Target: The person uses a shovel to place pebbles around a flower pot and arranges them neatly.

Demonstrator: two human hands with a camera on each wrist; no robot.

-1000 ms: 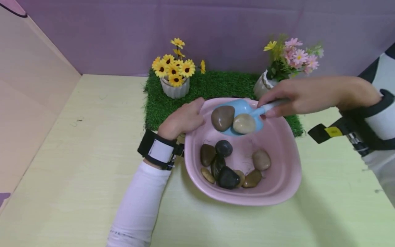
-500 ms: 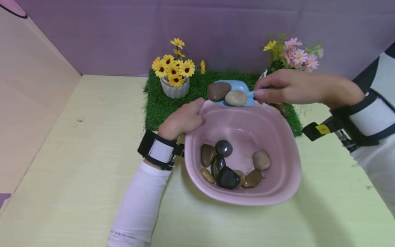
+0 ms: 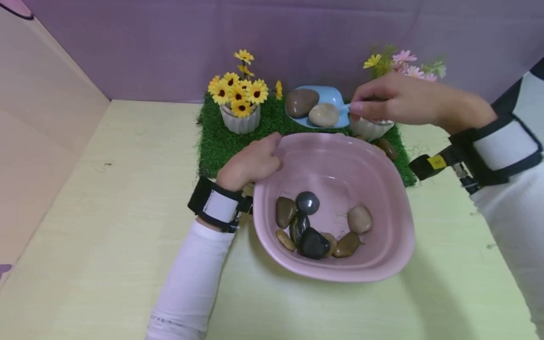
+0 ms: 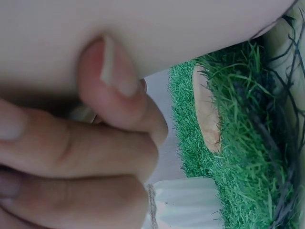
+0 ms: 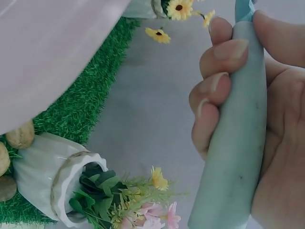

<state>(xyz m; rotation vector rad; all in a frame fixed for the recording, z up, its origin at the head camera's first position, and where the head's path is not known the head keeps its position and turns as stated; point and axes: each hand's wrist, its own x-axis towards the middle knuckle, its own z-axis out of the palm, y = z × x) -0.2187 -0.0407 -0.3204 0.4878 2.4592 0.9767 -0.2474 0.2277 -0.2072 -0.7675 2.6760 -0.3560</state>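
Note:
My right hand (image 3: 393, 101) grips the pale handle (image 5: 236, 129) of a light blue toy shovel (image 3: 336, 97), fingers wrapped round it. On the shovel's scoop lie a large brown stone (image 3: 301, 102) and a cream stone (image 3: 324, 114). The scoop is beyond the far rim of a pink basin (image 3: 335, 275), over the grass mat. At the basin's far left rim, my left hand (image 3: 250, 163) holds on; the left wrist view shows its bent fingers (image 4: 71, 157) against the basin wall. Inside the basin lie several stones, among them a black one (image 3: 314, 243) and a greyish-brown one (image 3: 360, 219).
Artificial grass (image 3: 221, 158) lies behind the basin. A white pot (image 3: 240, 119) of yellow flowers stands on it at left, and another white pot (image 3: 369, 128) with pink flowers at right, partly behind my right hand. Brown stones (image 3: 386, 148) lie beside it. A purple backdrop (image 3: 161, 52) hangs behind.
My right hand has carried the shovel and its two stones from inside the basin, up over the far rim, to above the grass. My left hand has stayed at the basin's rim.

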